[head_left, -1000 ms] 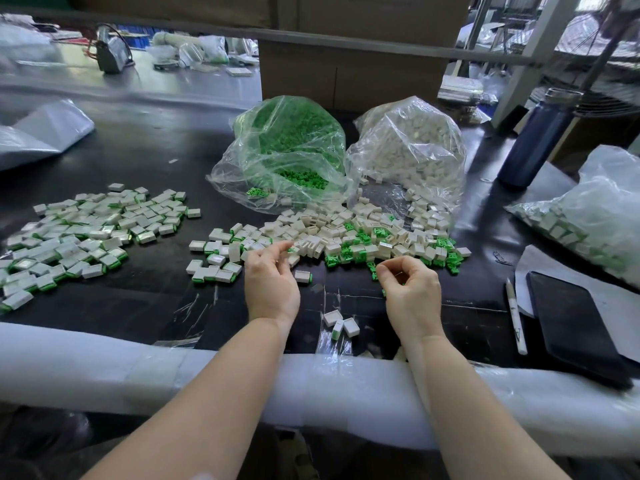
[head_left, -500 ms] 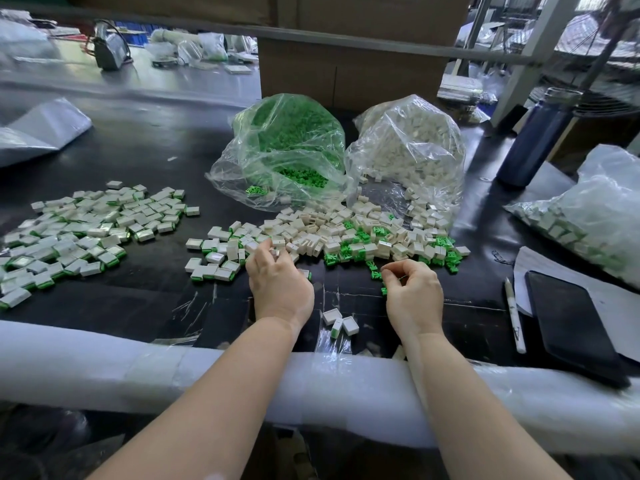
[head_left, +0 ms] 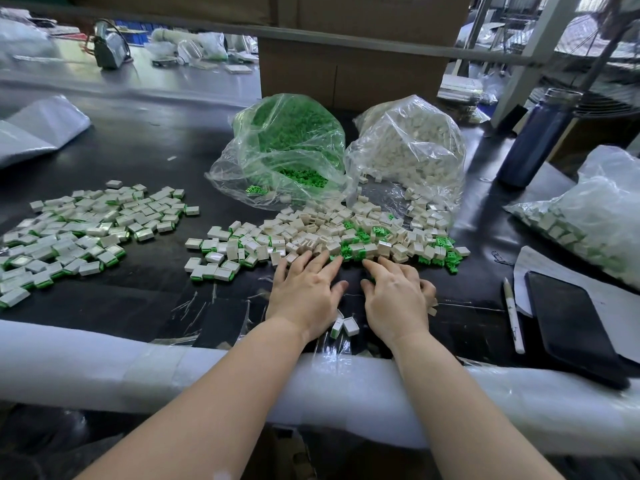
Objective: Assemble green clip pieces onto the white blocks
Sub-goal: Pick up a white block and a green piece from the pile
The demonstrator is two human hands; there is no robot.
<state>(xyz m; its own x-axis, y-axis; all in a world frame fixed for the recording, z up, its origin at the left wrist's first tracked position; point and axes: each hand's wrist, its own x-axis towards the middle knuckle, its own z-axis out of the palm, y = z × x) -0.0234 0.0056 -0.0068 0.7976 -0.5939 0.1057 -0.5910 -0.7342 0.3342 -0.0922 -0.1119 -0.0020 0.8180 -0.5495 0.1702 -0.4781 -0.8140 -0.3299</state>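
Loose white blocks (head_left: 304,230) lie in a heap at the table's middle, with green clips (head_left: 351,249) mixed in along its near edge. My left hand (head_left: 306,292) lies flat, its straight fingers touching the heap's near edge. My right hand (head_left: 394,296) sits beside it, forefinger and middle finger stretched onto the green clips, the outer fingers bent. A white block (head_left: 432,309) peeks out by the little finger. Two blocks (head_left: 346,325) lie between my wrists. Finished pieces (head_left: 86,230) are spread on the left.
An open bag of green clips (head_left: 287,143) and a bag of white blocks (head_left: 408,147) stand behind the heap. A pen (head_left: 514,317), a phone (head_left: 571,327), a blue bottle (head_left: 536,136) and another bag (head_left: 595,216) are on the right. White foam padding (head_left: 138,368) covers the near edge.
Both hands have moved forward and closer together, and their fingers have straightened from a pinch onto the heap's near edge.
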